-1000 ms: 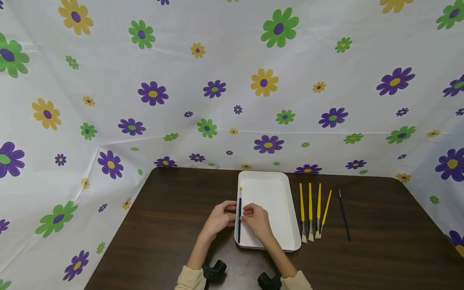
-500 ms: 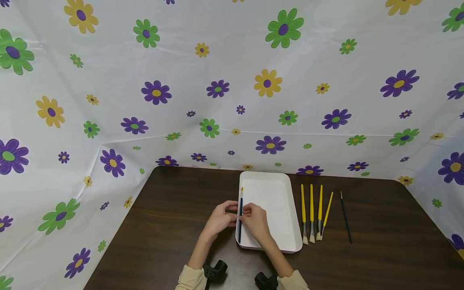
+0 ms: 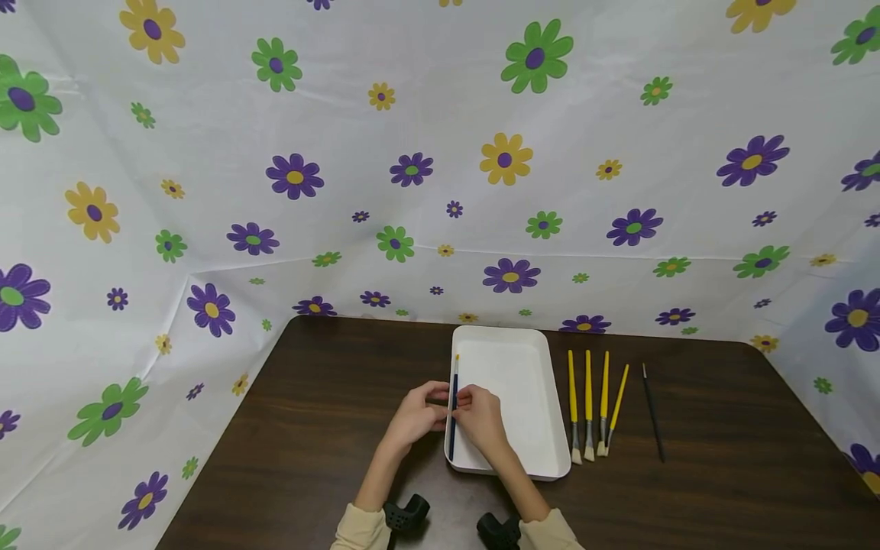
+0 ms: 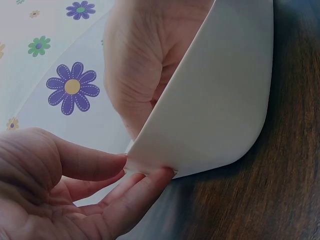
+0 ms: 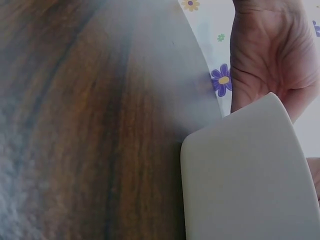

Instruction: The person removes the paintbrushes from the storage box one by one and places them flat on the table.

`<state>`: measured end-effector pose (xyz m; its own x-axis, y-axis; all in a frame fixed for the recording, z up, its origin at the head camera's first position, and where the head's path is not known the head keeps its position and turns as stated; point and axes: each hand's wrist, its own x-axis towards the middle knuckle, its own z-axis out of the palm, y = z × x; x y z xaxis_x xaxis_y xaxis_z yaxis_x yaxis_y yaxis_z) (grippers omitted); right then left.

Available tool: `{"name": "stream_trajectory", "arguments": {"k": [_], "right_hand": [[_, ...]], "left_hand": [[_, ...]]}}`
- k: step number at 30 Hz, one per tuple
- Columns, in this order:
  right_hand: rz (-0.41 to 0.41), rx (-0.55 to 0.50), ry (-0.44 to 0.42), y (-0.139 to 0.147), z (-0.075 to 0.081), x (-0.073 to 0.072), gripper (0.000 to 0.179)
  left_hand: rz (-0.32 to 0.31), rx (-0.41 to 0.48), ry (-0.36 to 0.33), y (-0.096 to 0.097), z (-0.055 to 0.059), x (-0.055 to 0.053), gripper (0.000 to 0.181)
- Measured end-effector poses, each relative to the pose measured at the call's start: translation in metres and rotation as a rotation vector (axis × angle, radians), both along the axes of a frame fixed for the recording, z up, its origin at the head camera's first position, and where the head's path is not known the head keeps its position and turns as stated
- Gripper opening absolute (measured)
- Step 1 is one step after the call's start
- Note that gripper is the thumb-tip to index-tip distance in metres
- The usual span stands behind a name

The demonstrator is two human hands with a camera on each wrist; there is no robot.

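A white tray (image 3: 512, 397) stands on the table with a dark blue paintbrush (image 3: 454, 382) lying lengthwise along the inside of its left wall, yellow tip toward the back. My left hand (image 3: 415, 415) holds the tray's left wall from outside; in the left wrist view its thumb is at the rim and a finger presses lower on the wall. Reaching over the tray, my right hand (image 3: 483, 418) pinches the paintbrush around its middle, with thumb and fingertips close against the left wall. Both wrist views hide the brush behind the tray wall.
Right of the tray, several yellow-handled paintbrushes (image 3: 589, 397) lie in a row, bristles toward me. Beyond them lies one thin black paintbrush (image 3: 653, 412). The dark wooden table (image 3: 330, 374) backs onto a flowered cloth (image 3: 440, 153).
My right hand has shifted slightly left toward the tray's wall, and the brush's near end sits a little closer to that wall. The left hand has stayed in place.
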<state>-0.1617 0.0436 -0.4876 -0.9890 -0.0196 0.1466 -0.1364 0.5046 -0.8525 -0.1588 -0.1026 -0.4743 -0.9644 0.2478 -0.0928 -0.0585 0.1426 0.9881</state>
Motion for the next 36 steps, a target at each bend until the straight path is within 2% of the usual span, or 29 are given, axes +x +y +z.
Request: {"name": "stream_trajectory", "arguments": {"k": [8, 23, 31, 36], "right_hand": [[-0.010, -0.006, 0.000, 0.0018, -0.0014, -0.0042, 0.019], [-0.017, -0.038, -0.107, 0.0050, 0.0043, -0.0063, 0.020], [0.004, -0.040, -0.133, 0.0061, 0.0039, -0.0089, 0.020], [0.003, -0.093, -0.164, 0.0084, 0.0024, -0.0095, 0.020]], "left_hand": [[0.003, -0.006, -0.004, 0.0004, 0.0004, 0.0011, 0.046], [0.003, -0.015, -0.008, 0.0010, -0.0020, -0.0004, 0.047], [0.002, 0.000, -0.013, -0.0001, 0.0003, 0.0008, 0.046], [-0.006, 0.004, -0.013, -0.0004, 0.0016, 0.0016, 0.045]]}}
